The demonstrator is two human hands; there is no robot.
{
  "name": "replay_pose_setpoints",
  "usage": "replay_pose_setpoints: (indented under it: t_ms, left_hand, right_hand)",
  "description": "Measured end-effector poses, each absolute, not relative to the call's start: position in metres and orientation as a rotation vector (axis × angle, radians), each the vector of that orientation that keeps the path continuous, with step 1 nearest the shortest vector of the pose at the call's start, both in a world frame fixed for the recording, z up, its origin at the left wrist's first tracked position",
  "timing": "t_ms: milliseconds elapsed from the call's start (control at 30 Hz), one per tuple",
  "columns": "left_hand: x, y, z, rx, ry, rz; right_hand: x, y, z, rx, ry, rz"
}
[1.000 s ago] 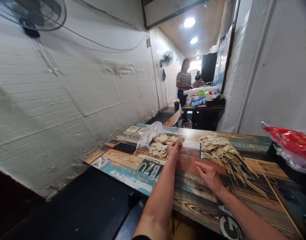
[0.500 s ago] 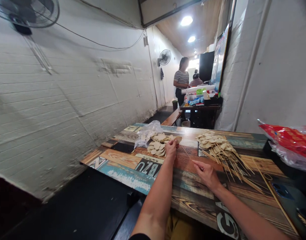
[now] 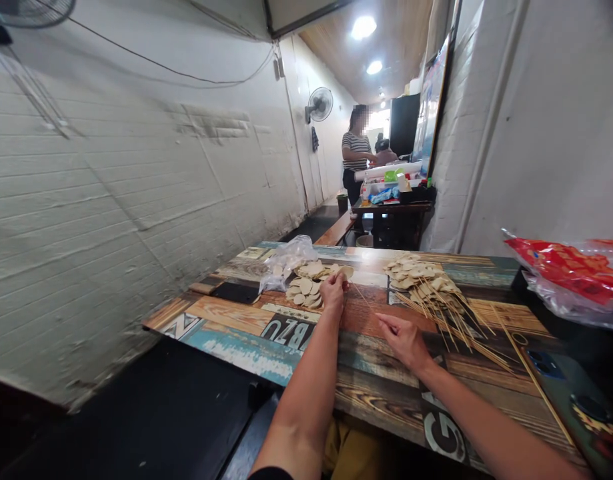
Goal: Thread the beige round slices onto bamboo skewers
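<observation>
My left hand [image 3: 333, 291] is closed on a thin, pale, round food slice [image 3: 347, 272], held above the table beside the loose slices. My right hand [image 3: 405, 340] pinches the near end of a thin wooden skewer [image 3: 363, 298], whose far end points at the slice in my left hand. Whether the tip has pierced the slice is too small to tell. Loose round slices [image 3: 303, 292] lie in a heap left of my left hand, partly by a clear plastic bag [image 3: 292, 252]. Right of my hands is a pile of skewered slices [image 3: 420, 277], its sticks pointing toward me.
A wood-patterned table [image 3: 246, 350] spans the front. A dark flat object [image 3: 235, 293] lies at its left, a phone [image 3: 545, 364] at its right. A red plastic package [image 3: 566, 263] sits at the right edge. Farther back, a person in a striped top [image 3: 355, 148] stands by a loaded table [image 3: 393, 205].
The camera view has turned slightly, so the room sits a little farther left. Both hands keep nearly the same pose with the slice and the skewer.
</observation>
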State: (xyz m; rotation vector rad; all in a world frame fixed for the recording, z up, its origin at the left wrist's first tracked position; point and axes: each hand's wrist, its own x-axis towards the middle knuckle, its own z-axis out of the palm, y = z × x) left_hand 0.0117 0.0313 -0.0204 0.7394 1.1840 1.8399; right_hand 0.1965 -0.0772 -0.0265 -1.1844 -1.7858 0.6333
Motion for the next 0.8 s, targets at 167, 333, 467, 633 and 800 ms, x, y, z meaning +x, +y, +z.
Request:
replay_pose_setpoints:
  t_ms: [167, 333, 467, 633, 800]
  left_hand:
    - [0.013, 0.031, -0.021, 0.776, 1.2, 1.834]
    - [0.016, 0.031, -0.02, 0.795, 1.178, 1.838]
    - [0.017, 0.03, -0.018, 0.804, 1.196, 1.835]
    - [0.021, 0.028, -0.017, 0.879, 1.204, 1.835]
    - [0.022, 0.026, -0.017, 0.873, 1.147, 1.834]
  right_hand:
    - [0.195, -0.077, -0.028, -1.184, -1.772, 0.63]
    - [0.196, -0.075, -0.028, -1.22, -1.784, 0.648]
    - [0.197, -0.075, -0.027, -1.203, -1.788, 0.639]
    - [0.197, -0.074, -0.028, -1.181, -1.782, 0.643]
    - [0.198, -0.072, -0.03, -1.17, -1.775, 0.635]
